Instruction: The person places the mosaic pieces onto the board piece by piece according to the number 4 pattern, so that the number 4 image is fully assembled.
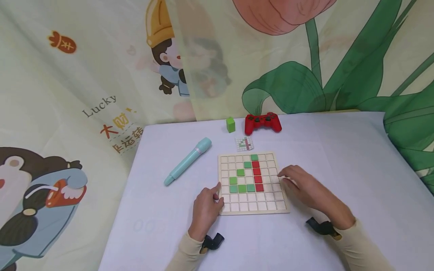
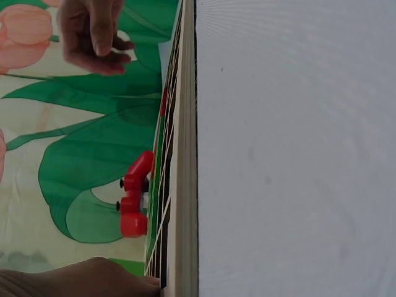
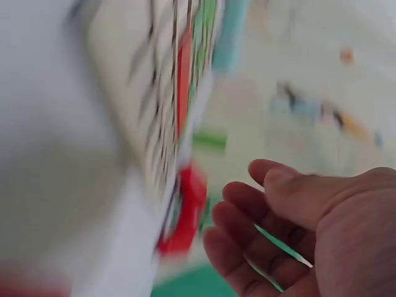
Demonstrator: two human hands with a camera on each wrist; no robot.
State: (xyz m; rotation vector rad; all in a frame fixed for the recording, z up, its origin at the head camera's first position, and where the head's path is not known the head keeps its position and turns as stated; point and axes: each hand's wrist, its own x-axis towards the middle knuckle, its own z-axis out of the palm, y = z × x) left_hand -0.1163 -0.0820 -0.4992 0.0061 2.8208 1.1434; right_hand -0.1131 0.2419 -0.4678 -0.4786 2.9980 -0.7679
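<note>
A wooden grid board lies on the white table, mostly filled with pale tiles. Green tiles form a diagonal and a short row, and red tiles form a column beside them. My left hand rests at the board's left edge, its finger and thumb touching the frame. My right hand lies at the board's right edge with relaxed fingers and holds nothing. The right wrist view is blurred; it shows the loosely curled right hand empty beside the board. The left wrist view looks along the board's edge.
A small pattern card lies just behind the board. Farther back sit a green block and a red game controller. A teal pen lies to the board's left. Printed curtains hang behind and beside the table.
</note>
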